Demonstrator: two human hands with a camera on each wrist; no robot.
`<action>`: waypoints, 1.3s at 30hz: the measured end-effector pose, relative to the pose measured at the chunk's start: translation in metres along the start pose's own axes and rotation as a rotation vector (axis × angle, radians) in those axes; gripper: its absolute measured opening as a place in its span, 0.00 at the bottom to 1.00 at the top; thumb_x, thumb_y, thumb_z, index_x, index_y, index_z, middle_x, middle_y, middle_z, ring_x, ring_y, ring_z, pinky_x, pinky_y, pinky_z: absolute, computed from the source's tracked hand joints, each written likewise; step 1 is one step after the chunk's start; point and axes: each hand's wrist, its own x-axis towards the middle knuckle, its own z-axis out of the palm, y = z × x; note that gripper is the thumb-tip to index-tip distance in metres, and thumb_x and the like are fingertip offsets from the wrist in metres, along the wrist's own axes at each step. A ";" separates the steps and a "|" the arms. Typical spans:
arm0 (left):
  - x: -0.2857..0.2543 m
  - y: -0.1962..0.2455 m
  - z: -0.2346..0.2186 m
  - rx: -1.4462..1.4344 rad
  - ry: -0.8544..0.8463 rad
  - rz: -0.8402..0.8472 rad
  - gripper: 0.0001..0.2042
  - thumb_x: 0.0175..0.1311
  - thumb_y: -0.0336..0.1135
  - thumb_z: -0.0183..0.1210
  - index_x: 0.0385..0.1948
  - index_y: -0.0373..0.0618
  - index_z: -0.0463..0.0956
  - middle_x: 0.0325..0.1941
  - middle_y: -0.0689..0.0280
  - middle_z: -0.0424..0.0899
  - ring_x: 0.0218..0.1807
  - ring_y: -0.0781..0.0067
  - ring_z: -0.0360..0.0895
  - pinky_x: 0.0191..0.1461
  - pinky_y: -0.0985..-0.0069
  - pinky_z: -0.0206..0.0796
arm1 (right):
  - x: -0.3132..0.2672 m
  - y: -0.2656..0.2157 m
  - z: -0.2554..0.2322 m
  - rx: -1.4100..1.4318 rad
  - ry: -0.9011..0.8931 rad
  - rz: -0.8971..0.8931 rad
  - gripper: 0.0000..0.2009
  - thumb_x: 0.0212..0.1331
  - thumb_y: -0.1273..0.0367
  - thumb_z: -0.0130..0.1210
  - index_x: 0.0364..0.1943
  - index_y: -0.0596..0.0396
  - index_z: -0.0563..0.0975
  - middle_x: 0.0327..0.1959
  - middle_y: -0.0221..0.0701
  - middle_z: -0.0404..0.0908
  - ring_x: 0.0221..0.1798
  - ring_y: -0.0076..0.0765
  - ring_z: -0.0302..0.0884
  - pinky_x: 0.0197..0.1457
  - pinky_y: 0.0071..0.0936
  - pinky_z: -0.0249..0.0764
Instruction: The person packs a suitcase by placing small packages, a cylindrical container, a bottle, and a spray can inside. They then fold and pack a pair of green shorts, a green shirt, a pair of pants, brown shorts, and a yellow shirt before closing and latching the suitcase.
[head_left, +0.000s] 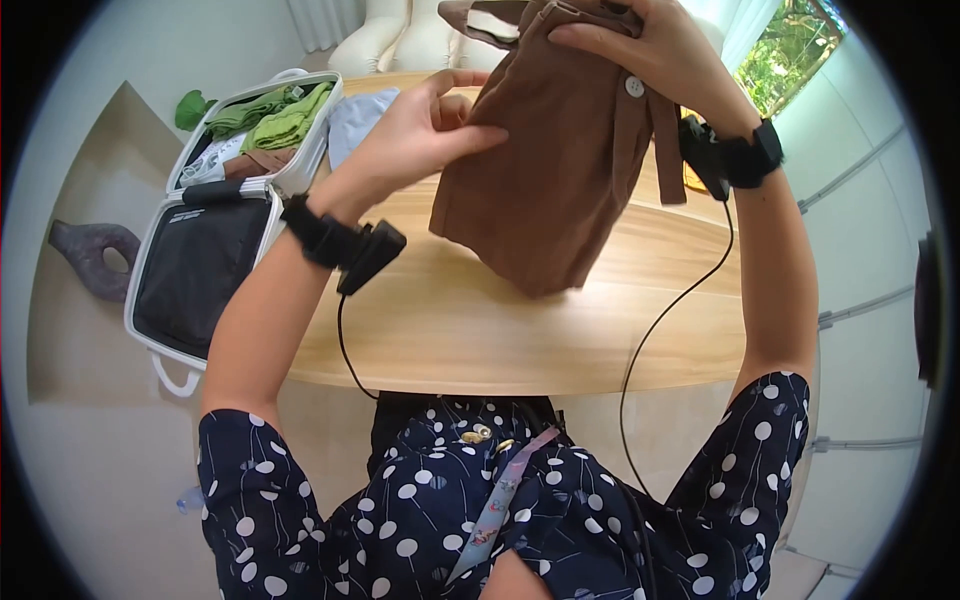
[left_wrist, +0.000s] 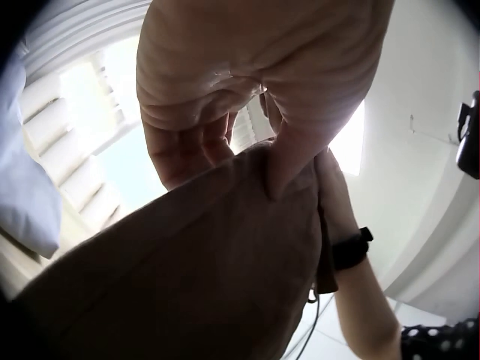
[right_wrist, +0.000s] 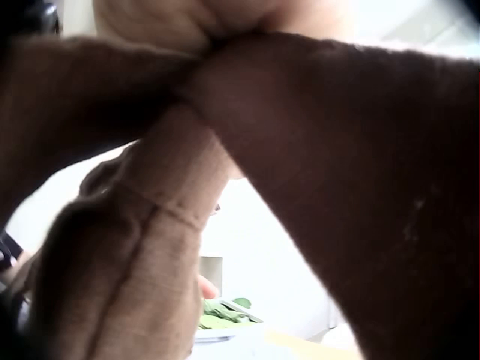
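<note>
A brown garment (head_left: 560, 150) with a white button (head_left: 634, 87) and a hanging cloth strap (head_left: 668, 150) is held up over the wooden table. My right hand (head_left: 675, 60) grips its upper edge, thumb on the near side. At the garment's left edge, my left hand (head_left: 425, 130) pinches the cloth. The left wrist view shows the left thumb (left_wrist: 289, 161) in front of the fabric and the fingers behind it. Dark folds of the garment (right_wrist: 360, 150) fill much of the right wrist view and hide most of the right fingers.
An open white suitcase (head_left: 335, 100) stands at the left, with green clothes (head_left: 285, 120) in its far half and a black zipped panel (head_left: 205, 270) in the near half. Pale blue cloth (head_left: 357, 122) lies on the table (head_left: 400, 340) beside it. A grey neck pillow (head_left: 95, 255) sits further left.
</note>
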 end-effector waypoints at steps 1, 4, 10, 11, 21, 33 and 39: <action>0.014 -0.017 0.002 -0.117 0.056 0.125 0.26 0.54 0.33 0.67 0.53 0.32 0.69 0.32 0.67 0.79 0.35 0.81 0.76 0.38 0.83 0.66 | 0.000 0.003 0.000 -0.117 0.020 -0.038 0.11 0.57 0.65 0.63 0.34 0.58 0.77 0.30 0.30 0.81 0.32 0.25 0.76 0.37 0.22 0.71; 0.034 -0.001 -0.009 0.362 0.160 0.107 0.15 0.55 0.32 0.65 0.41 0.32 0.76 0.30 0.66 0.80 0.34 0.81 0.76 0.39 0.82 0.68 | -0.003 0.010 -0.002 -0.243 0.097 -0.173 0.11 0.62 0.64 0.57 0.39 0.57 0.77 0.37 0.32 0.82 0.37 0.30 0.79 0.40 0.26 0.74; 0.020 -0.017 -0.007 0.518 0.199 0.666 0.11 0.46 0.17 0.57 0.33 0.35 0.74 0.29 0.62 0.74 0.32 0.69 0.73 0.41 0.73 0.68 | -0.053 0.013 0.021 -0.391 0.190 -0.758 0.14 0.43 0.68 0.65 0.37 0.52 0.80 0.28 0.30 0.76 0.25 0.33 0.74 0.25 0.26 0.70; 0.008 -0.024 0.001 0.533 0.146 0.620 0.11 0.44 0.15 0.54 0.32 0.35 0.73 0.30 0.61 0.73 0.34 0.65 0.73 0.41 0.72 0.67 | -0.071 0.009 0.036 -0.404 0.122 -0.757 0.15 0.42 0.65 0.65 0.37 0.50 0.79 0.27 0.29 0.76 0.24 0.32 0.74 0.25 0.26 0.70; -0.060 -0.103 0.024 0.679 -0.227 0.327 0.09 0.45 0.16 0.50 0.28 0.40 0.69 0.33 0.58 0.71 0.40 0.53 0.68 0.45 0.63 0.63 | -0.147 0.050 0.116 0.086 -0.456 0.262 0.17 0.57 0.56 0.58 0.34 0.56 0.77 0.27 0.37 0.80 0.29 0.39 0.78 0.34 0.33 0.74; -0.071 -0.105 0.018 0.835 0.034 0.290 0.08 0.50 0.23 0.55 0.33 0.39 0.72 0.38 0.58 0.73 0.41 0.54 0.73 0.42 0.66 0.66 | -0.115 0.097 0.154 0.109 -0.558 0.633 0.29 0.56 0.45 0.56 0.20 0.63 0.80 0.12 0.35 0.75 0.16 0.29 0.74 0.21 0.27 0.68; -0.059 -0.103 0.004 0.102 0.172 -0.650 0.21 0.60 0.47 0.60 0.38 0.34 0.71 0.39 0.58 0.77 0.31 0.69 0.79 0.35 0.73 0.71 | -0.089 0.107 0.169 0.186 -0.633 0.684 0.27 0.51 0.45 0.61 0.27 0.62 0.79 0.19 0.30 0.75 0.23 0.24 0.75 0.25 0.22 0.71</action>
